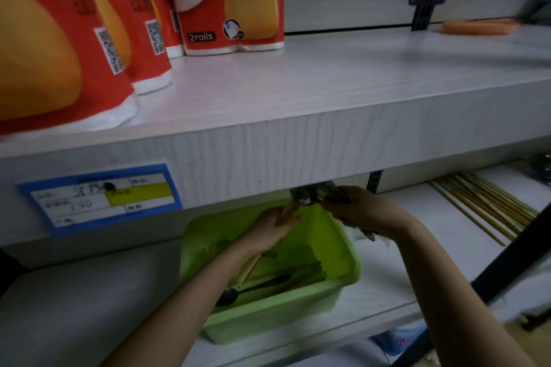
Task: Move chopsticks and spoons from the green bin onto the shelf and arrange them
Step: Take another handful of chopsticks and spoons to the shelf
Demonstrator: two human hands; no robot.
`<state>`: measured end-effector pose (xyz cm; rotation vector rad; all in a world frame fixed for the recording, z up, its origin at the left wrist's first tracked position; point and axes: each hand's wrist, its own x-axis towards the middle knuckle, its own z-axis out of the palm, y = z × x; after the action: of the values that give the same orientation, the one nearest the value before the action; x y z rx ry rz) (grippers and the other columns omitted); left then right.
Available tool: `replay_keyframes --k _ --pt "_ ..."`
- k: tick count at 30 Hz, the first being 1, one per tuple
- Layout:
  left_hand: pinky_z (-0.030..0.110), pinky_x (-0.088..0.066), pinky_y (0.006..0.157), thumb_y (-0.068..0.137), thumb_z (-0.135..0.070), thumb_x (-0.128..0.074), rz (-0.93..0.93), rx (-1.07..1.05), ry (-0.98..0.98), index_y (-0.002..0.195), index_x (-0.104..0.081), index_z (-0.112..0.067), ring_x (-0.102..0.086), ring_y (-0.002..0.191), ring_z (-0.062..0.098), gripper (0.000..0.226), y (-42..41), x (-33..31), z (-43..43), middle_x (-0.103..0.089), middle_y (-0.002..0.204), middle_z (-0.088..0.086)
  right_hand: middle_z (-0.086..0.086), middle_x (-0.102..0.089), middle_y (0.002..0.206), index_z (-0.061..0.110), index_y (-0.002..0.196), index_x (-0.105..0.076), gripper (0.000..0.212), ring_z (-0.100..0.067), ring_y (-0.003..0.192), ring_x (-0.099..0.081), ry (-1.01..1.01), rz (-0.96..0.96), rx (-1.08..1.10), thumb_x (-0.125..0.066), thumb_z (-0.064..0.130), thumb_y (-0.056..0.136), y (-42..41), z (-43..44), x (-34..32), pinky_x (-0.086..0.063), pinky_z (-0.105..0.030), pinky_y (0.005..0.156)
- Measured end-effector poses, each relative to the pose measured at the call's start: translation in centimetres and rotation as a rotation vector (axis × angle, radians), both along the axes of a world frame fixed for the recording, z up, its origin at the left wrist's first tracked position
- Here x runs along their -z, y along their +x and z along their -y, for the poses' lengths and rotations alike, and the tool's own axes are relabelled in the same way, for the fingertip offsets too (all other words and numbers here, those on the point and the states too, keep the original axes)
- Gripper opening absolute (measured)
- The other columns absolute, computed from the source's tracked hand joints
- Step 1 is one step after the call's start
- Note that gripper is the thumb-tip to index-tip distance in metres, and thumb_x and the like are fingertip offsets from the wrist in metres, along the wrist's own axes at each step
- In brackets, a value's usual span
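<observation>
The green bin (pixel 283 317) stands on the lower shelf (pixel 396 286). Inside it lie a black spoon (pixel 253 289) and several wooden chopsticks (pixel 301 272). My left hand (pixel 268 231) is over the bin and grips a few wooden chopsticks (pixel 249 270) whose tips point up toward my right hand. My right hand (pixel 368 213) grips a crumpled grey cloth (pixel 314 195) at those tips, just under the upper shelf's edge. A row of several chopsticks (pixel 483 208) lies on the lower shelf to the right.
Red paper-roll packs (pixel 229 0) fill the left of the upper shelf (pixel 328 80). A blue price label (pixel 101 198) is on its front edge. An orange object (pixel 477 27) lies at its far right. A black shelf post (pixel 507 259) stands at the right.
</observation>
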<state>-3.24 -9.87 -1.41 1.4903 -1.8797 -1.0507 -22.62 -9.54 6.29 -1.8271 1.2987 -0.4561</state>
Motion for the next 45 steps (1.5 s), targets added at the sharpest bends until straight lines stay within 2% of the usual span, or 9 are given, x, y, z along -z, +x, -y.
replay_keyframes --k 2,4,9,14,18,24,30,35,45 --pt "0.019 -0.042 0.058 0.096 -0.030 -0.047 -0.056 0.004 -0.043 0.069 -0.047 -0.019 -0.052 0.052 0.004 0.030 -0.2 -0.4 0.4 -0.051 0.059 -0.004 0.002 -0.042 0.060 0.011 0.080 -0.048 0.016 -0.006 0.048 -0.036 0.034 0.158 0.060 -0.051 0.018 0.094 -0.7 -0.8 0.3 -0.031 -0.017 0.048" --pt "0.020 -0.044 0.059 0.098 -0.024 -0.045 -0.126 0.013 -0.014 0.071 -0.045 -0.020 -0.049 0.045 -0.002 0.027 -0.3 -0.3 0.8 -0.050 0.059 -0.004 -0.001 -0.041 0.063 0.010 0.085 -0.049 0.011 -0.008 0.052 -0.036 0.044 0.262 0.104 -0.050 0.016 0.095 -1.1 -1.5 0.8 -0.031 -0.018 0.048" --pt "0.020 -0.047 0.063 0.100 -0.022 -0.036 -0.188 0.009 0.011 0.070 -0.051 -0.015 -0.053 0.047 -0.002 0.034 -0.5 -0.7 1.0 -0.053 0.060 0.002 0.000 -0.042 0.064 0.011 0.084 -0.050 0.011 -0.004 0.049 -0.039 0.025 0.407 0.208 -0.049 0.015 0.095 -1.2 -3.3 2.1 -0.035 -0.014 0.045" --pt "0.020 -0.049 0.060 0.101 -0.018 -0.036 -0.414 -0.039 -0.014 0.072 -0.051 -0.013 -0.056 0.048 0.003 0.033 -0.5 -1.8 0.7 -0.055 0.062 0.004 0.002 -0.041 0.061 0.011 0.082 -0.048 0.014 -0.004 0.047 -0.038 0.064 0.580 0.315 -0.046 0.016 0.095 -1.2 -4.9 3.0 -0.036 -0.015 0.046" --pt "0.015 -0.045 0.051 0.101 -0.020 -0.035 -0.485 -0.106 -0.081 0.068 -0.057 -0.014 -0.060 0.050 0.002 0.040 -0.9 -3.4 1.4 -0.063 0.052 -0.005 0.003 -0.042 0.061 0.012 0.084 -0.048 0.013 -0.006 0.049 -0.039 0.127 0.713 0.433 -0.046 0.018 0.095 -1.4 -5.8 3.1 -0.037 -0.018 0.050" --pt "0.038 -0.049 0.082 0.101 -0.016 -0.034 -0.834 -0.230 -0.022 0.072 -0.060 -0.015 -0.066 0.056 0.004 0.038 -2.8 -4.7 1.8 -0.070 0.057 -0.007 0.003 -0.045 0.062 0.011 0.092 -0.052 0.009 -0.005 0.050 -0.042 0.136 0.739 0.499 -0.046 0.018 0.095 -2.1 -7.1 3.4 -0.039 -0.017 0.050" --pt "0.015 -0.039 0.037 0.098 -0.016 -0.039 -1.134 -0.331 0.140 0.067 -0.045 -0.015 -0.043 0.032 0.006 0.032 -6.3 -7.2 0.3 -0.049 0.039 -0.005 -0.001 -0.046 0.067 0.008 0.099 -0.052 0.013 -0.011 0.057 -0.042 0.155 0.786 0.556 -0.046 0.018 0.095 -4.7 -9.1 2.7 -0.039 -0.022 0.058" --pt "0.010 -0.024 0.033 0.099 -0.022 -0.041 -1.174 -0.253 0.370 0.068 -0.039 -0.014 -0.028 0.027 0.003 0.032 -11.1 -6.5 -2.4 -0.038 0.039 -0.007 0.000 -0.050 0.067 0.010 0.099 -0.055 0.014 -0.010 0.057 -0.045 0.212 0.765 0.603 -0.048 0.021 0.094 -8.2 -11.3 2.8 -0.041 -0.021 0.057" --pt "0.015 -0.024 0.034 0.098 -0.026 -0.042 -1.027 -0.139 0.502 0.077 -0.043 -0.014 -0.029 0.034 0.004 0.025 -22.4 -3.7 -12.2 -0.035 0.049 -0.006 0.002 -0.048 0.058 0.012 0.076 -0.053 0.021 -0.008 0.050 -0.045 0.262 0.658 0.578 -0.050 0.025 0.092 -17.4 -18.1 4.7 -0.040 -0.020 0.052"
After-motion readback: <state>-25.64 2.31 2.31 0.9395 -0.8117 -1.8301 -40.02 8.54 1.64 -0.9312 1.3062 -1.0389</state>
